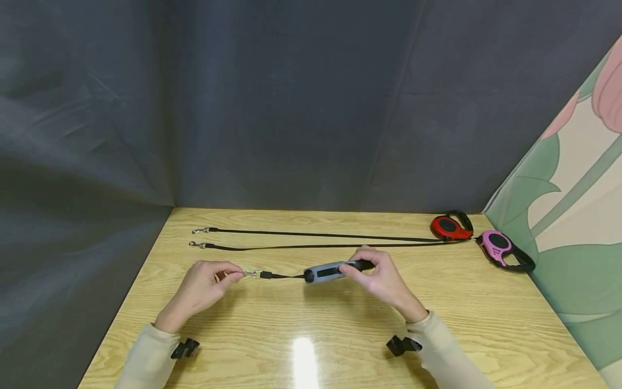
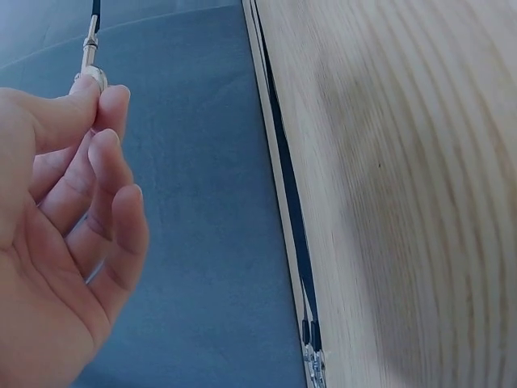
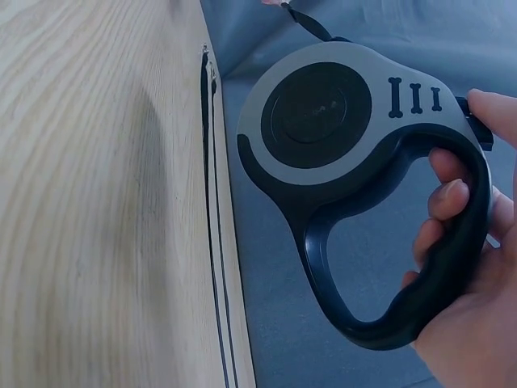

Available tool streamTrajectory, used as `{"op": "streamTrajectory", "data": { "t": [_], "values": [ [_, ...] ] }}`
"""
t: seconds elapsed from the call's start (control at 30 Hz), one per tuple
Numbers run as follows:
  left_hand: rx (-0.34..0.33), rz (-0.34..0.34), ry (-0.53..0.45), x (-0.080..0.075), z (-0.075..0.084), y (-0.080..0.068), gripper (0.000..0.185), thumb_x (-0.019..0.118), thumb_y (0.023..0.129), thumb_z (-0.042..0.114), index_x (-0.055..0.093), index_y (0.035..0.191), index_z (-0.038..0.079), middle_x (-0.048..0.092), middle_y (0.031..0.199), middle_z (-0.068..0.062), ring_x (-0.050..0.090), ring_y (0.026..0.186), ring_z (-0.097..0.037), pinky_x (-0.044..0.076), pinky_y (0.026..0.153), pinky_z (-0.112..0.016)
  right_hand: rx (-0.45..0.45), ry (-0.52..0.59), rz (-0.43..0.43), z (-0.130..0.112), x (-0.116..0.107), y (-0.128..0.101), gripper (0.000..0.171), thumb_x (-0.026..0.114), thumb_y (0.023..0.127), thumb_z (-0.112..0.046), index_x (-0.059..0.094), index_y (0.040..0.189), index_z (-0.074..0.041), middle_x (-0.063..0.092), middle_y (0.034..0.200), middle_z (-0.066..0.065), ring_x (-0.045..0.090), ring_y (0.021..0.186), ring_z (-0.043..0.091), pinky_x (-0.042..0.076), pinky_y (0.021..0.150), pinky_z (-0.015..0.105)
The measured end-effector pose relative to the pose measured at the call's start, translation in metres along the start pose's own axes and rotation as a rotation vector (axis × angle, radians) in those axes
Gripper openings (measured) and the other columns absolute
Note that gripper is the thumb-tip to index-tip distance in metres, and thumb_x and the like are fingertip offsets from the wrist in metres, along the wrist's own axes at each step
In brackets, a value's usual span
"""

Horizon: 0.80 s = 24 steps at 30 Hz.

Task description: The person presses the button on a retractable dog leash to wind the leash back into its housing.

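Note:
A grey and black retractable dog leash [image 3: 355, 162] is held above the table by my right hand [image 1: 381, 275]. The fingers wrap through its handle loop, and the thumb lies at the black button [image 3: 477, 125] on top. From the casing a short stretch of black strap [image 1: 286, 276] runs left to a metal snap hook [image 1: 251, 274]. My left hand [image 1: 206, 286] pinches the end of that hook between thumb and forefinger; its other fingers are loosely bent. In the left wrist view the hook [image 2: 90, 65] is partly hidden by the fingertips.
Behind the hands lie a red leash [image 1: 449, 227] and a pink leash [image 1: 498, 246] at the right. Their black straps [image 1: 316, 234] stretch left across the wooden table [image 1: 243, 335] to two snap hooks [image 1: 198, 245]. Dark cloth [image 1: 291, 108] rises along the back and left edges.

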<state>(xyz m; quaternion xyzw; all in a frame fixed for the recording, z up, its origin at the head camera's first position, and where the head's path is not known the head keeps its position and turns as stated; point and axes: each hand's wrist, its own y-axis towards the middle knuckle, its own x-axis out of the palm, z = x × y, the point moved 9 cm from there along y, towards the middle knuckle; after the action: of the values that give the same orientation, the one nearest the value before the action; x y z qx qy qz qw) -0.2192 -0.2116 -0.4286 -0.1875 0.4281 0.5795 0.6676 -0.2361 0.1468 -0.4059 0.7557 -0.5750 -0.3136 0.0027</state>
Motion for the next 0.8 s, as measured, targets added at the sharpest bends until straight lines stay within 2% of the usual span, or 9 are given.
{"op": "streamTrajectory", "data": {
  "t": [0.43,0.8],
  "values": [
    [0.039,0.005,-0.017,0.002,0.008,0.001,0.008,0.08,0.097,0.02,0.084,0.101,0.026,0.077,0.087,0.015,0.059,0.07,0.004,0.049,0.062,-0.023,0.002,0.013,-0.006,-0.004,0.005,0.002,0.014,0.084,0.092,-0.015,0.077,0.082,-0.023,0.062,0.079,-0.006,0.052,0.073,0.01,0.044,0.072,0.027],
    [0.094,0.022,-0.031,0.004,0.015,0.003,0.011,0.079,0.097,0.016,0.085,0.103,0.023,0.081,0.094,0.009,0.057,0.066,0.005,0.05,0.06,-0.022,-0.004,0.018,-0.02,-0.004,0.01,0.002,0.014,0.083,0.093,-0.017,0.077,0.083,-0.023,0.065,0.081,-0.006,0.055,0.074,0.01,0.048,0.073,0.032]
  ]
}}
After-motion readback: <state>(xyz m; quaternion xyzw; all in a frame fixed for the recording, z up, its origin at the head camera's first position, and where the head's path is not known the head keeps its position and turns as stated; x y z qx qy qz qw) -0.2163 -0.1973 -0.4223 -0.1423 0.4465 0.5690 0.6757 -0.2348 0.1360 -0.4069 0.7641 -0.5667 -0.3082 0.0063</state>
